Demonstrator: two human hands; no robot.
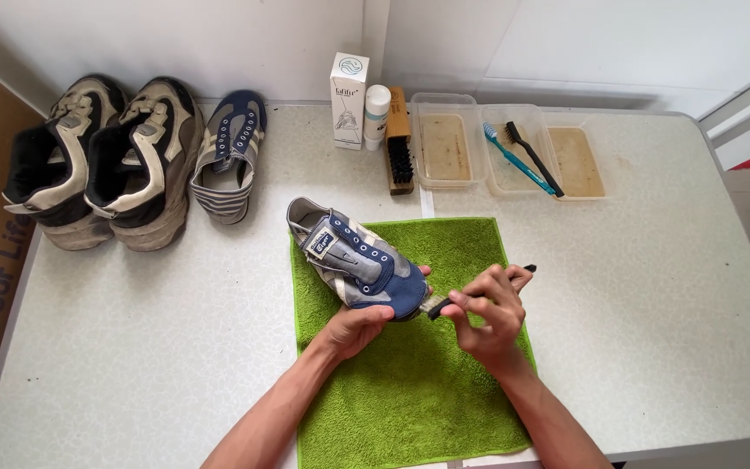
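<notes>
Head view: brushing the toe of a blue and grey laceless canvas sneaker [359, 262], lifted over a green terry towel [418, 365] on the pale speckled table [149, 347]. Left hand [359, 328] cupped under the toe, fingers curled round it, holding w/ a firm grip. Right hand [490, 311] closed on a small black-handled brush [479, 291], bristles at the toe edge. Needs short, steady strokes w/ shoe kept still, probably

- I count four shoes: one blue shoe [358, 265] I hold, its mate [229, 156], two grey trainers [101, 161].
- Four brushes [399, 143].
- Two trays [444, 139].
- One green towel [418, 382].
- One box [349, 100], one bottle [377, 115].
</notes>
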